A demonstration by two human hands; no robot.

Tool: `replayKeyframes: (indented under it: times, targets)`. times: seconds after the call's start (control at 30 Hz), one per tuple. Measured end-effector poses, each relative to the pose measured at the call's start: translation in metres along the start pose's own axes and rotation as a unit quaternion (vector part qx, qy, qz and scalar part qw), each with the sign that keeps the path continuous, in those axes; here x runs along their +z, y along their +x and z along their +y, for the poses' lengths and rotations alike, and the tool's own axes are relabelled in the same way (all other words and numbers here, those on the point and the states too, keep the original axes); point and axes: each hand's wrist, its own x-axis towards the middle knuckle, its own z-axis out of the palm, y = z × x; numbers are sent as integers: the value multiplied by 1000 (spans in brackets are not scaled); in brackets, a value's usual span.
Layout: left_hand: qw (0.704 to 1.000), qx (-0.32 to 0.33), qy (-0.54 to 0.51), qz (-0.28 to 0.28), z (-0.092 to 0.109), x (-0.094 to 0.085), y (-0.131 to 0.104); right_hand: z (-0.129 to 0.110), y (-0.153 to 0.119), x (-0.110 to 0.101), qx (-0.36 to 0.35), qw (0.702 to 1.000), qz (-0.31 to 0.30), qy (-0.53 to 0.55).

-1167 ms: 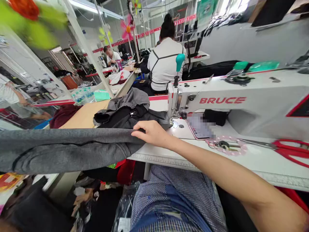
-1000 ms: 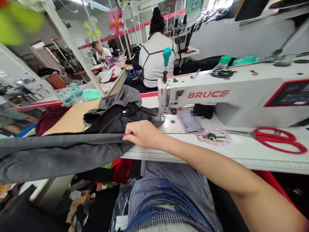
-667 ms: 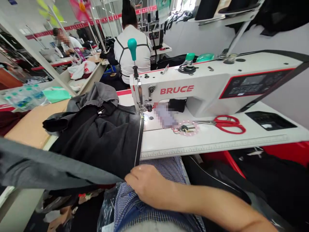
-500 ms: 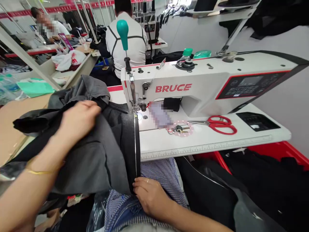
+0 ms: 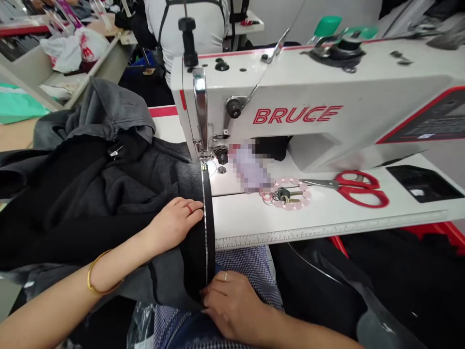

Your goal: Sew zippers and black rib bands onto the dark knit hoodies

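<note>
A black and grey jacket [image 5: 119, 194] lies at the sewing machine [image 5: 290, 106], one front edge with a metal zipper [image 5: 205, 228] running under the presser foot [image 5: 204, 164]. My left hand [image 5: 176, 223] rests on the dark cloth beside the zipper, palm down, its fingertips touching the zipper's left side. Lower down, near my lap, my right hand [image 5: 236, 303] is closed on the near end of the zipper edge. Its fingertips are partly hidden by the cloth. Between the two hands the zipper runs nearly straight.
Red-handled scissors [image 5: 363, 189] and keys on a pink bead ring [image 5: 290, 195] lie on the machine bed to the right. A ruler strip [image 5: 327, 228] lines its front edge. Dark cloth [image 5: 410, 286] fills a red bin [image 5: 441, 235] at lower right. A person [image 5: 196, 29] sits beyond.
My left hand has come down from the upper folds of the jacket to beside the zipper, and the grey panel has been turned back. My right hand stays at the lower end. The view is closer.
</note>
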Motion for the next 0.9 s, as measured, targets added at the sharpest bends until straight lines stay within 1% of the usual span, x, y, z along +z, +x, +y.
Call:
replayKeyframes:
  times: [0.07,0.17,0.2,0.27,0.37,0.5,0.63,0.8,0.9]
  targets:
    - [1000,-10,-25,0,-3,0,-1,-2,3,-7,-8,1000,5,16]
    - [999,-28,-42,-14,-3,2,2,-2,4,-16,-4,999,21,34]
    - [998,-34,-44,-25,-2,3,3,-1,3,-17,5,999,13,36]
    - [997,-43,-47,-50,-2,4,5,2,2,-17,28,999,-22,34]
    - [995,-49,-53,-69,-2,4,6,8,0,-13,48,996,-69,32]
    - [993,-51,-63,-88,-6,1,9,14,1,-11,45,995,-77,45]
    - [989,-69,-72,-108,-15,1,17,18,10,-20,37,996,-67,40]
    - [986,-83,-73,-122,-32,2,29,25,26,-33,33,996,-77,33]
    - [987,-87,-71,-119,-44,2,36,31,35,-38,35,996,-75,19]
